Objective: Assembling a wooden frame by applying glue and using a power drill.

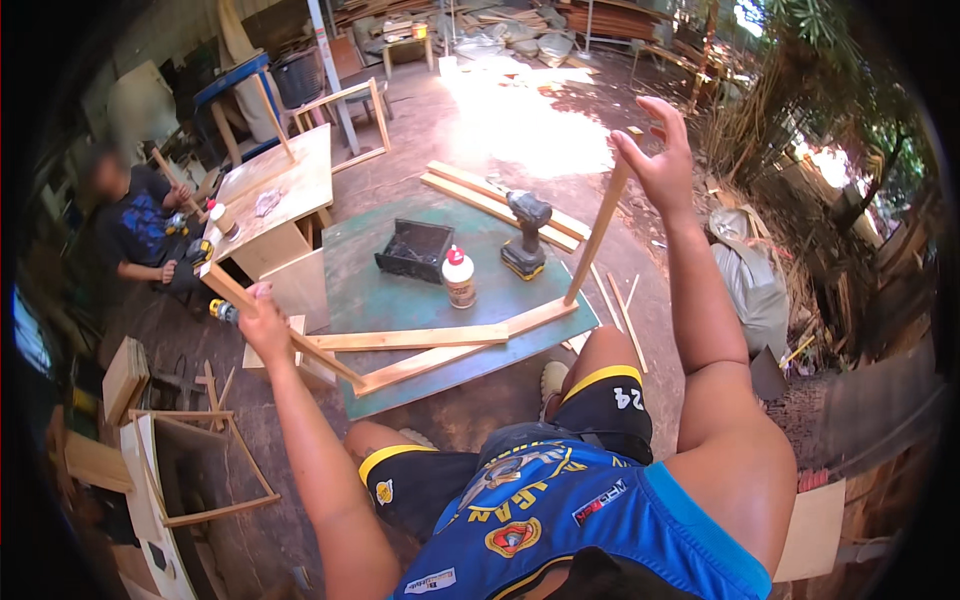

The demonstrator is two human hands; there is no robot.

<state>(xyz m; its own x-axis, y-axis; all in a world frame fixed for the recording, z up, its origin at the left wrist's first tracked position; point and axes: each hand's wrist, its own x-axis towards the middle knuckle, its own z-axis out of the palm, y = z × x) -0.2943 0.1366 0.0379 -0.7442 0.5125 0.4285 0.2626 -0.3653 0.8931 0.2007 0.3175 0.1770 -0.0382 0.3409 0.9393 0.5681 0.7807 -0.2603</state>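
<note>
A wooden frame stands on the green tabletop (350, 240): a long bottom strip (425, 368) with an upright at each end. My left hand (265, 328) is closed around the left upright (232, 290), which leans outward to the left. At the top of the right upright (597, 238) my right hand (660, 165) is raised, fingers spread and curved, its thumb close to the strip's end. Whether the thumb touches it I cannot tell. Another wooden strip (410, 339) lies across the frame, its right end over the bottom strip.
On the table stand a glue bottle (459, 278), a black tray (414, 250) and a cordless drill (527, 235). Wooden strips (500, 200) lie at its far edge. A person (145, 215) sits at the left by a wooden bench (285, 175). A white sack (748, 280) stands at right.
</note>
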